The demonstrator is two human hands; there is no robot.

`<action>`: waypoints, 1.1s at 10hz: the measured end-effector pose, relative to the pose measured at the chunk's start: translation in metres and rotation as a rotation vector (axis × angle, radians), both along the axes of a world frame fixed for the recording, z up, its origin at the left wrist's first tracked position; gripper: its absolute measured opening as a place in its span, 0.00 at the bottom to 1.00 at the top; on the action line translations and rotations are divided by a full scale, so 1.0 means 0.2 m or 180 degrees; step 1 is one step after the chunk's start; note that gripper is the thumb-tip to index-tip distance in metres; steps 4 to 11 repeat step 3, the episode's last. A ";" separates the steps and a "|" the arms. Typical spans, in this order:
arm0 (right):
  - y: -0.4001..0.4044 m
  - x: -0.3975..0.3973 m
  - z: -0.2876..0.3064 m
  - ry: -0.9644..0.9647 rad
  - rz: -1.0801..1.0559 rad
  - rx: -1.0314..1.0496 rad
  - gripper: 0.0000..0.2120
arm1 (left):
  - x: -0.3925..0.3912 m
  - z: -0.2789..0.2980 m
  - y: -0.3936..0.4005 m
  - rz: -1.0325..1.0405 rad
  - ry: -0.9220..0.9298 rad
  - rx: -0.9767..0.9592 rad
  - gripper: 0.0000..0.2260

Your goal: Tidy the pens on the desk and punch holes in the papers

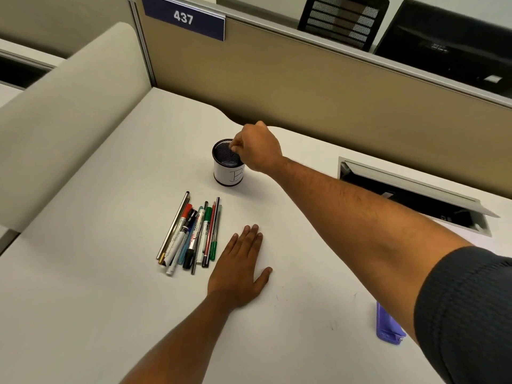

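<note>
A black mesh pen cup [228, 173] with a white label marked "B" stands upright on the white desk [83, 300]. My right hand [256, 148] reaches over it from the right, fingers pinched over its rim. Little shows inside the cup. In front of it, several pens, markers and pencils [191, 234] lie side by side in a loose row. My left hand [238, 270] rests flat on the desk just right of the pens, fingers spread, holding nothing. No papers are in view.
A purple object [388, 325] lies at the desk's right front, partly hidden by my right arm. An open cable hatch [410, 195] is sunk into the desk at the right. A tan partition [304, 87] closes the back, and a beige panel [69, 112] the left.
</note>
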State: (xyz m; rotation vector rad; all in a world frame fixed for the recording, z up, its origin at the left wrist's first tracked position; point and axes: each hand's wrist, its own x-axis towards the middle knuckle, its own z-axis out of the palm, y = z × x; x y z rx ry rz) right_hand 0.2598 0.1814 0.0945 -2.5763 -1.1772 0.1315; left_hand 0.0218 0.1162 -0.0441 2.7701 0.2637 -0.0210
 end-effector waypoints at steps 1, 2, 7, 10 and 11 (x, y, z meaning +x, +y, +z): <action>-0.04 -0.04 0.01 -0.0180 -0.0144 0.0130 0.06 | 0.00 0.00 0.00 0.0006 0.0038 0.0008 0.35; -0.09 -0.07 0.01 -0.0051 -0.0053 0.0100 0.12 | 0.00 0.00 0.00 -0.0003 -0.0019 -0.0026 0.35; -0.19 -0.17 -0.01 0.0038 -0.0220 0.0379 0.14 | -0.01 0.01 0.01 0.0012 -0.0010 -0.0099 0.35; -0.19 -0.17 -0.01 0.0038 -0.0220 0.0379 0.14 | -0.01 0.01 0.01 0.0012 -0.0010 -0.0099 0.35; -0.19 -0.17 -0.01 0.0038 -0.0220 0.0379 0.14 | -0.01 0.01 0.01 0.0012 -0.0010 -0.0099 0.35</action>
